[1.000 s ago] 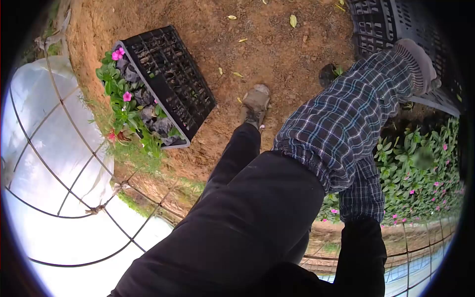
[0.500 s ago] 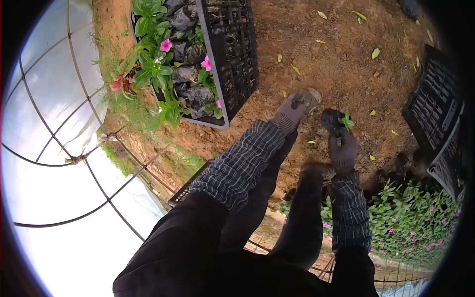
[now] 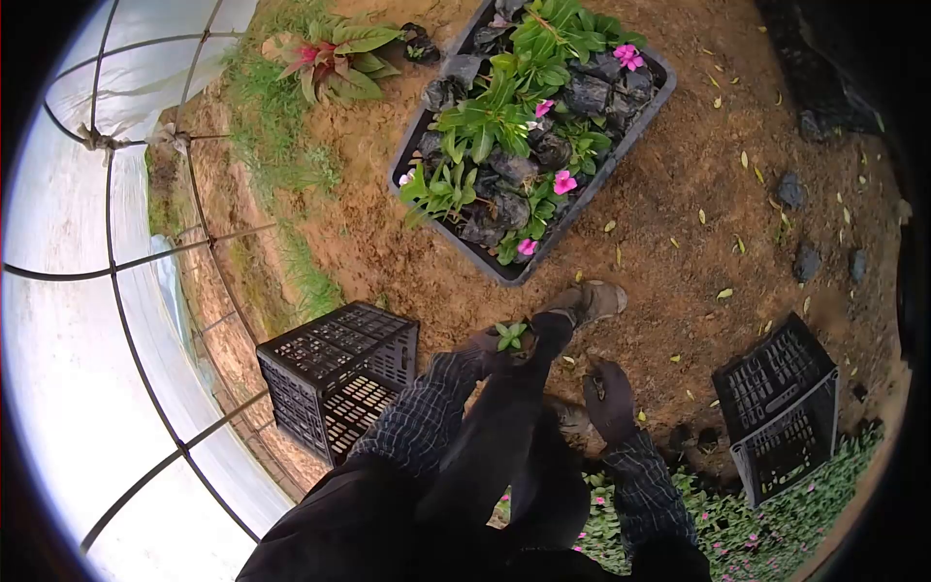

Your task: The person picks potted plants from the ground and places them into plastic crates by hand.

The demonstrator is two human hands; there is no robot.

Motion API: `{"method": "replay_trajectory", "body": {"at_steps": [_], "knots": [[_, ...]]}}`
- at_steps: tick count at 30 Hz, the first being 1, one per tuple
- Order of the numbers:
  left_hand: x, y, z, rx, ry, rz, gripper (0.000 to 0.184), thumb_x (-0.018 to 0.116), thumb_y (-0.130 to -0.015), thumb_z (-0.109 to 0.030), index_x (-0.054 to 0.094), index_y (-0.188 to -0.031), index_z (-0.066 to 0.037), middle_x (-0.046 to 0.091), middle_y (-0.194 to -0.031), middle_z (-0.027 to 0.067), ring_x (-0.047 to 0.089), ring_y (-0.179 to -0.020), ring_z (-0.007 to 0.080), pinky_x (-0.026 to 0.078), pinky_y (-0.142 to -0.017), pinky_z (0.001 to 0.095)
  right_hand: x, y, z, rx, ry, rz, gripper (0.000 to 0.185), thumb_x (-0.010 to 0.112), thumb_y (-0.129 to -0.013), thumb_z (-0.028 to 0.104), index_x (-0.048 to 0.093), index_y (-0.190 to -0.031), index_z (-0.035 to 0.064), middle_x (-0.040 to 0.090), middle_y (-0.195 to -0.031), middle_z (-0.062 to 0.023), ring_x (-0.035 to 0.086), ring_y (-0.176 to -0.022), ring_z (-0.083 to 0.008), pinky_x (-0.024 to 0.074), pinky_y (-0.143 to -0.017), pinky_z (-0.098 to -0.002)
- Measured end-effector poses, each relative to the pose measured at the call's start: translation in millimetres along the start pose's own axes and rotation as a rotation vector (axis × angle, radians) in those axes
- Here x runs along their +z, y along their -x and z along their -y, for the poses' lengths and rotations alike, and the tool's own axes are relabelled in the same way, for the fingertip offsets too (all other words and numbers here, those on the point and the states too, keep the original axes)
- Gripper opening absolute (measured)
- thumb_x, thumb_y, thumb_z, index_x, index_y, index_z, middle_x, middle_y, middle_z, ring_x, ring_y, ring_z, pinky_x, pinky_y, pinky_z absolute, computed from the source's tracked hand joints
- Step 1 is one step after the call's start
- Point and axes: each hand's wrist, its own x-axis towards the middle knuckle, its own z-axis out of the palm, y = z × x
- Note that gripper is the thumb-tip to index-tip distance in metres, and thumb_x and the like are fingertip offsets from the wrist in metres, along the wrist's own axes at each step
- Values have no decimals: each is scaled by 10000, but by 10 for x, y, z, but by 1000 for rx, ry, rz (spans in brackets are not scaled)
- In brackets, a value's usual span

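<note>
A small green seedling in a dark bag is in my gloved left hand, beside my dark trouser leg and below the crate of potted plants. My gloved right hand hangs over the soil to the right of my legs. Its fingers are slightly curled and apart, with nothing visible between them. The dark crate above my hands is packed with black-bagged plants, some bearing pink flowers.
A black crate rests at the left near wire mesh. Another black crate stands at the right, beside a bed of pink-flowered plants. A red-centred plant grows at the upper left. Dark bagged lumps lie on the soil.
The seedling has passed from my right hand to my left. My right hand has moved left and loosened. The view has shifted, showing the plant crate from above and more of the left crate.
</note>
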Motion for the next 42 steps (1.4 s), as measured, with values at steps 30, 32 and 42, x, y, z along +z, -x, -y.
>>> {"method": "replay_trajectory", "body": {"at_steps": [30,32,42], "knots": [[-1532,-2705,-5201,938,-1119,-511,484,597,-760,-411,562,-1106,-74,618,-978,189,588,-880,326,471,-722,395,-834,-2554,-3166,726,302,-247,519,648,-740,353,500,-1076,-15,576,-1051,-227,556,-1006,-346,450,-820,-416],[-1327,-2515,-5330,522,-1961,-838,388,585,-770,-372,595,-1079,-138,631,-944,172,600,-838,336,473,-705,403,-825,-2507,-3158,629,241,-294,512,641,-744,353,503,-1071,-15,577,-1049,-225,555,-1008,-346,450,-820,-415],[-1745,-1771,-4426,833,-1899,-852,357,589,-785,-316,608,-980,-17,641,-873,157,615,-833,264,494,-707,366,-910,-2719,-2072,954,541,-150,554,736,-673,372,532,-1008,-19,596,-1008,-210,571,-953,-351,466,-783,-402]]}}
